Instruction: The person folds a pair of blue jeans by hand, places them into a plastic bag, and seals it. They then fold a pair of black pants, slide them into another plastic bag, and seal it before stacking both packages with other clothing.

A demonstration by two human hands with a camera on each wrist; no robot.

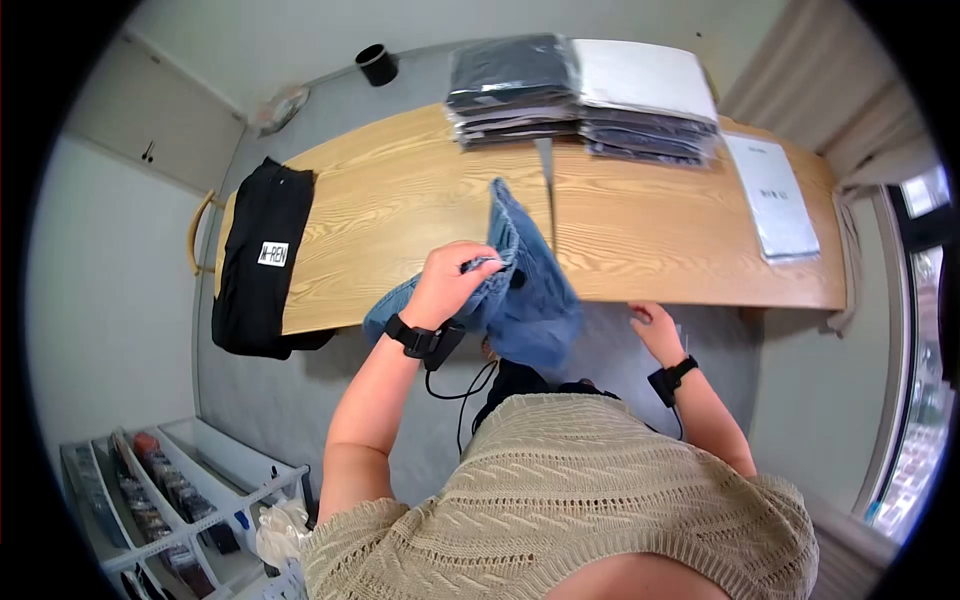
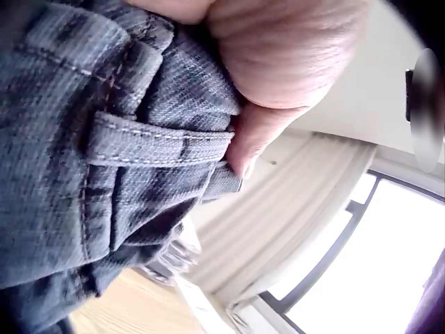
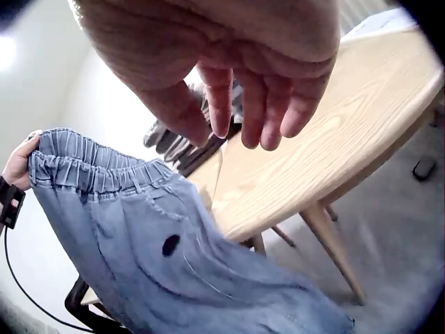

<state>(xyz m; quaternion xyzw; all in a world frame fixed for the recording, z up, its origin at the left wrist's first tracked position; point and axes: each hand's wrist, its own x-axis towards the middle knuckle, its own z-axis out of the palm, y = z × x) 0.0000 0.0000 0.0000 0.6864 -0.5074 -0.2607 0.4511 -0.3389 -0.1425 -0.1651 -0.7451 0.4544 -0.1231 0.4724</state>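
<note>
My left hand [image 1: 452, 284] grips a pair of blue jeans [image 1: 535, 290] by the gathered waistband, holding them up at the table's front edge. In the left wrist view the thumb and curled fingers pinch the denim beside a belt loop [image 2: 160, 142]. The elastic waistband [image 3: 97, 174] hangs wide in the right wrist view, and a dark oval spot [image 3: 170, 245] shows below it. To the right of the jeans, my right hand [image 1: 657, 332] holds nothing; its fingers hang loosely bent near the table edge.
On the wooden table [image 1: 390, 190], black folded trousers [image 1: 262, 250] lie at the left. Stacks of bagged garments [image 1: 515, 75] stand at the back, with a flat white packet [image 1: 772, 195] on the right. A divided white bin [image 1: 190, 500] sits on the floor at lower left.
</note>
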